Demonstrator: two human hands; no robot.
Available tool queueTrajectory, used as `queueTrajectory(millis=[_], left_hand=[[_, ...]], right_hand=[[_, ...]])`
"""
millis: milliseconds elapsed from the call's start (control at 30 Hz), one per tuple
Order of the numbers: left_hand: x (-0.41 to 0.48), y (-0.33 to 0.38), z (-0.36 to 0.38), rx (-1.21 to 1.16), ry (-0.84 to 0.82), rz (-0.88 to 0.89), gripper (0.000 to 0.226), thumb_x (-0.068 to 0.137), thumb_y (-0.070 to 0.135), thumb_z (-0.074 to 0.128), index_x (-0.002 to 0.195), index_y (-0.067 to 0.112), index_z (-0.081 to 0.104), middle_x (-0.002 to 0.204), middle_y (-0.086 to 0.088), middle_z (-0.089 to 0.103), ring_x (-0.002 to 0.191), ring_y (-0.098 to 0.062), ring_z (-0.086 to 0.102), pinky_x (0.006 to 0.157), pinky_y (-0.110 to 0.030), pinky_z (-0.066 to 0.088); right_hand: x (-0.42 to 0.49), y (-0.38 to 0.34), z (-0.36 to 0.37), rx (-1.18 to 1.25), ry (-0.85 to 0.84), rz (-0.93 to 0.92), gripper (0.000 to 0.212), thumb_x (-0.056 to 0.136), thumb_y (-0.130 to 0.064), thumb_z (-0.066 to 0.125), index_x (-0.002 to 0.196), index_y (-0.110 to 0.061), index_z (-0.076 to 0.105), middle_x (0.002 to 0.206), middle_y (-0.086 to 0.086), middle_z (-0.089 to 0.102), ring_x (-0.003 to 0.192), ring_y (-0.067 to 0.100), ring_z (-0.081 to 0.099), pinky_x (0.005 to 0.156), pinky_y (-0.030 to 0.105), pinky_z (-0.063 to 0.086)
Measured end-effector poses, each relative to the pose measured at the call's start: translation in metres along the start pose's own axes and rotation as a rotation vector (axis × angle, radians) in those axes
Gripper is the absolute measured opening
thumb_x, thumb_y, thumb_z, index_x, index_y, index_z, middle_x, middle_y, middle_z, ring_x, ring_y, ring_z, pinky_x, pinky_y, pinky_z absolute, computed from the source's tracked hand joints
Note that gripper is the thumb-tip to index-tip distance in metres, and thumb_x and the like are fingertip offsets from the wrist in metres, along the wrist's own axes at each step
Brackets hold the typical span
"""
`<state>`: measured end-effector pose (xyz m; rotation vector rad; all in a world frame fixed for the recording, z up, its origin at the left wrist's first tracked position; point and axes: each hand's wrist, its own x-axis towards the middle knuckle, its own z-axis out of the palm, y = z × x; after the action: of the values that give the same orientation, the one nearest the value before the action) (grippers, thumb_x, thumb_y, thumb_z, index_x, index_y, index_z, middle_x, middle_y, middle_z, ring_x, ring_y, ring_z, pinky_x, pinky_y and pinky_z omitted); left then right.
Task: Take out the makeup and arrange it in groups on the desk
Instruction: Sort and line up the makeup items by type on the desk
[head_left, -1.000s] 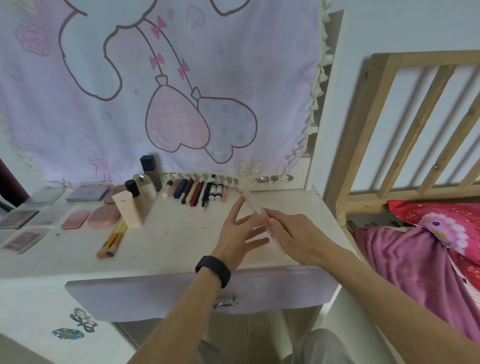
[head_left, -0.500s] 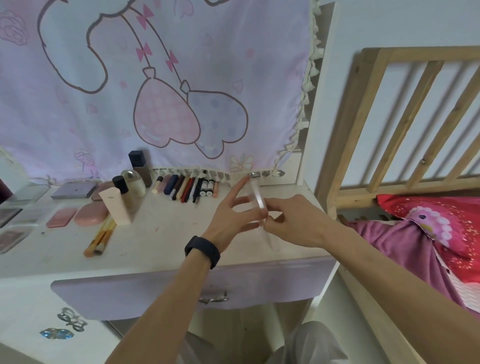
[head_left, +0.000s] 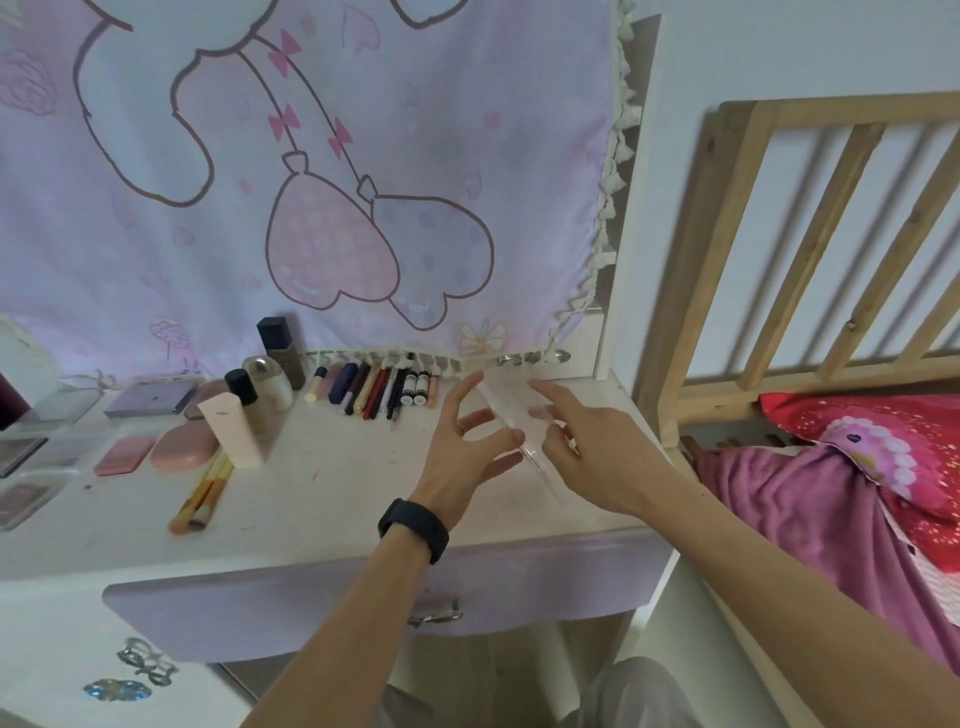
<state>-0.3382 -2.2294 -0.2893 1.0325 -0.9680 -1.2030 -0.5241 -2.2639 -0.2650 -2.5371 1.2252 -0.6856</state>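
Noted mid-frame above the desk (head_left: 322, 499): clear case (head_left: 503, 404) pinched by right hand (head_left: 597, 457), left hand (head_left: 457, 457) splayed, straight fingers against it (edges blurred).

L hand (head_left: 467, 447) fwd, fingers splayed straight, thumb tip against clear piece (head_left: 505, 408). R hand (head_left: 587, 452) opposite, idx finger straight, other fingers curled, pinching same piece. Both forearms extended, converging; hands just beside each other. Fingertips blurred, exact contact unclear.
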Motion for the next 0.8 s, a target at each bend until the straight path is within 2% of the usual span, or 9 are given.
queueTrajectory(millis=[133, 200, 267, 400, 500, 533, 633, 700, 800], left_hand=[[0.002, -0.018, -0.012, -0.203, 0.05, -0.064, 0.077, 0.071, 0.011, 0.083, 0.136, 0.034, 0.05, 0.125, -0.032, 0.06, 0.115, -0.044, 0.063, 0.094, -0.043, 0.057], [0.002, -0.024, -0.016, -0.157, 0.063, -0.08, 0.085, 0.062, 0.014, 0.088, 0.135, 0.032, 0.049, 0.116, -0.023, 0.067, 0.108, -0.035, 0.068, 0.089, -0.038, 0.058], [0.001, -0.024, -0.021, 0.092, 0.092, -0.091, 0.089, 0.058, 0.023, 0.091, 0.135, 0.034, 0.049, 0.116, -0.008, 0.07, 0.102, -0.019, 0.071, 0.083, -0.029, 0.058], [0.002, -0.026, -0.031, 0.481, 0.114, -0.081, 0.085, 0.069, 0.029, 0.09, 0.143, 0.034, 0.048, 0.125, 0.011, 0.062, 0.114, -0.005, 0.06, 0.098, -0.025, 0.049], [0.002, -0.027, -0.029, 0.676, 0.015, -0.053, 0.071, 0.063, 0.053, 0.084, 0.12, 0.072, 0.046, 0.1, 0.037, 0.065, 0.099, 0.017, 0.058, 0.083, -0.002, 0.044], [0.003, -0.028, -0.027, 0.741, -0.02, -0.044, 0.069, 0.061, 0.059, 0.083, 0.118, 0.072, 0.046, 0.1, 0.036, 0.066, 0.098, 0.02, 0.057, 0.081, 0.0, 0.043], [0.008, -0.034, -0.022, 0.974, -0.1, -0.081, 0.103, 0.065, 0.068, 0.08, 0.15, 0.029, 0.038, 0.131, 0.006, 0.06, 0.128, -0.011, 0.052, 0.106, -0.03, 0.045], [0.01, -0.039, -0.02, 1.195, -0.102, -0.07, 0.113, 0.069, 0.076, 0.069, 0.157, 0.021, 0.025, 0.144, 0.001, 0.05, 0.141, -0.02, 0.034, 0.115, -0.039, 0.035], [0.011, -0.045, -0.014, 1.416, -0.079, 0.009, 0.103, 0.077, 0.081, 0.048, 0.157, 0.02, 0.022, 0.158, 0.002, 0.031, 0.148, -0.017, 0.013, 0.122, -0.039, 0.021]], right_hand=[[-0.004, 0.015, 0.018, 0.065, 0.133, 0.237, 0.054, 0.098, -0.069, 0.029, 0.131, -0.034, 0.055, 0.122, -0.018, 0.065, 0.104, 0.009, 0.065, 0.091, 0.039, 0.051], [-0.004, 0.025, 0.024, 0.185, 0.16, 0.339, 0.06, 0.092, -0.077, 0.024, 0.11, -0.036, 0.064, 0.105, -0.016, 0.07, 0.089, 0.01, 0.07, 0.086, 0.039, 0.052], [-0.002, 0.034, 0.028, 0.328, 0.21, 0.375, 0.044, 0.094, -0.073, 0.032, 0.1, -0.042, 0.062, 0.098, -0.016, 0.07, 0.07, 0.003, 0.071, 0.08, 0.039, 0.054], [0.006, 0.043, 0.027, 0.458, 0.382, 0.382, 0.026, 0.099, -0.059, 0.049, 0.092, -0.039, 0.063, 0.086, -0.023, 0.072, 0.064, -0.001, 0.07, 0.067, 0.029, 0.053], [0.015, 0.051, 0.024, 0.485, 0.427, 0.412, 0.027, 0.102, -0.054, 0.049, 0.092, -0.033, 0.063, 0.081, -0.016, 0.073, 0.06, 0.001, 0.07, 0.064, 0.026, 0.051], [0.018, 0.054, 0.024, 0.492, 0.432, 0.426, 0.027, 0.102, -0.054, 0.048, 0.094, -0.032, 0.062, 0.081, -0.014, 0.073, 0.06, 0.0, 0.069, 0.063, 0.024, 0.049], [0.026, 0.065, 0.025, 0.477, 0.437, 0.462, 0.029, 0.103, -0.054, 0.045, 0.1, -0.029, 0.059, 0.083, -0.015, 0.073, 0.061, -0.003, 0.068, 0.058, 0.017, 0.042], [0.033, 0.073, 0.027, 0.486, 0.429, 0.484, 0.028, 0.104, -0.053, 0.043, 0.099, -0.029, 0.057, 0.084, -0.015, 0.073, 0.061, -0.003, 0.068, 0.057, 0.018, 0.042], [0.044, 0.088, 0.031, 0.522, 0.407, 0.513, 0.021, 0.104, -0.047, 0.046, 0.096, -0.031, 0.058, 0.089, -0.011, 0.075, 0.061, 0.0, 0.068, 0.061, 0.026, 0.046]])
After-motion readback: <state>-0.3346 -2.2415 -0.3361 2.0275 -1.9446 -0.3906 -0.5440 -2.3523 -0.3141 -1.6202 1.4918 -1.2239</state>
